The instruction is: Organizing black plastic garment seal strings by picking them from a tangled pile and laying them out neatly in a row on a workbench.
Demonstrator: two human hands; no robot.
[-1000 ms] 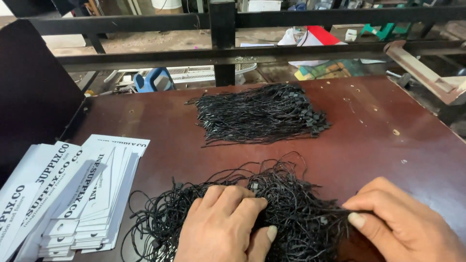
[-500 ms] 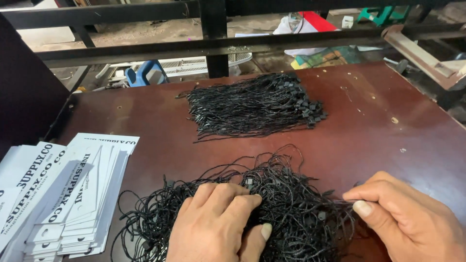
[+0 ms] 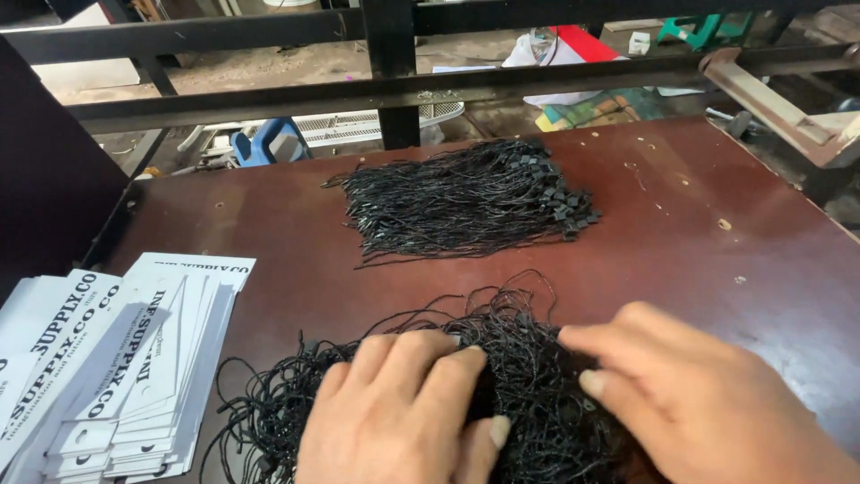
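Observation:
A tangled heap of black hang-tag strings [image 3: 528, 376] lies at the near edge of the dark red-brown table [image 3: 735, 260]. My left hand [image 3: 403, 421] rests flat on the heap's left half, fingers spread over the strings. My right hand [image 3: 699, 403] lies on the heap's right side, its fingers pointing left into the strings and nearly meeting the left hand. Whether either hand pinches a string is hidden. Farther back, a neat bundle of black strings [image 3: 466, 202] with small square fasteners at its right end lies flat.
Fanned stacks of white printed paper tags [image 3: 134, 358] with punched holes lie at the table's left front. A black metal rail [image 3: 394, 85] runs behind the table, with a dark panel [image 3: 45, 179] at left. Beyond it are a blue object, fan grille and clutter on the floor.
My right hand has slid left from the table's right edge onto the tangled heap, close to my left hand. The left hand stays pressed on the strings.

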